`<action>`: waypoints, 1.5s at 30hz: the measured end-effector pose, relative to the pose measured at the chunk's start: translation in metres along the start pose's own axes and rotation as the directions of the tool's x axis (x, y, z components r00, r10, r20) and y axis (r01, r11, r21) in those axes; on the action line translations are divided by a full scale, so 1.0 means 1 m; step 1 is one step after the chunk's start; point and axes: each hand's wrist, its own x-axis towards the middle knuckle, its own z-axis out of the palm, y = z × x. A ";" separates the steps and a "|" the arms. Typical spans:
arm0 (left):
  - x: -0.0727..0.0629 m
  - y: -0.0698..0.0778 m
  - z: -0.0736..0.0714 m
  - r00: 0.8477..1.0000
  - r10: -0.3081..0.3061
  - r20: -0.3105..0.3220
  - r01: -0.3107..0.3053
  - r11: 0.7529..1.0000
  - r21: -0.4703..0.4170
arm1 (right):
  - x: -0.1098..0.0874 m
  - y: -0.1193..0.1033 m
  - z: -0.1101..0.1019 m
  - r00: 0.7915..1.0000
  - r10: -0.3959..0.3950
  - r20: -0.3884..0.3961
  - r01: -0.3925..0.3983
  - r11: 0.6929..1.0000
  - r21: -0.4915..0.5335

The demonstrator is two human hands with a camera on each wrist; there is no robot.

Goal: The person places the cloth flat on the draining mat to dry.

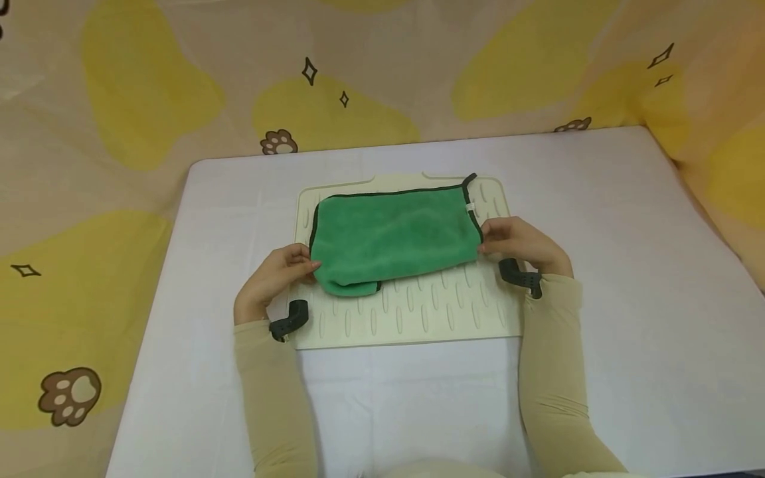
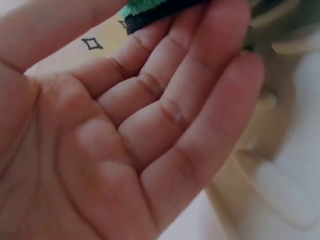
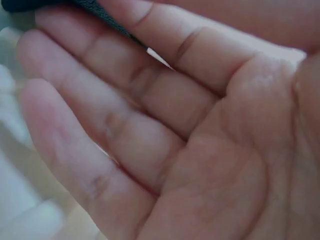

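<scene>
A green cloth [image 1: 394, 232] with dark edging is spread lengthwise over a cream ridged mat [image 1: 418, 318] in the head view. Its near left corner shows a folded-under flap. At the left edge, my left hand [image 1: 271, 277] pinches the cloth, thumb on top and fingers beneath. My right hand [image 1: 526, 244] pinches the dark-edged right side, just below a small white tag [image 1: 470, 206]. A short hanging loop [image 1: 469, 179] sticks out at the far right corner. In both wrist views the palms face the camera, with a bit of dark edging [image 2: 142, 22] at the left fingers.
The mat lies on a table with a white cover [image 1: 627, 332]. Behind and beside the table hangs a beige and yellow patterned sheet [image 1: 370, 66]. Dark wrist mounts [image 1: 289, 320] stick out from both wrists, over the mat.
</scene>
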 end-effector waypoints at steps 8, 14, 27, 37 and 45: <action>0.002 0.000 0.000 1.000 0.027 0.004 -0.027 0.997 -0.071 | 0.002 -0.004 0.002 0.998 -0.017 -0.053 0.018 1.000 0.004; 0.001 0.001 -0.001 0.998 0.037 -0.045 -0.041 0.993 -0.107 | 0.001 -0.006 0.001 0.989 -0.069 -0.127 0.074 0.997 0.033; -0.007 0.000 -0.007 0.999 -0.041 0.006 0.041 0.999 -0.034 | -0.006 -0.003 -0.004 0.995 -0.019 -0.096 0.025 0.998 0.059; -0.007 0.000 -0.005 0.967 -0.049 0.249 0.075 0.993 -0.096 | -0.008 -0.001 -0.008 0.993 0.020 0.116 -0.008 0.995 -0.099; -0.008 -0.001 -0.006 0.979 -0.011 0.202 0.018 0.999 -0.034 | -0.005 -0.008 -0.004 0.992 0.013 0.128 0.008 0.987 -0.163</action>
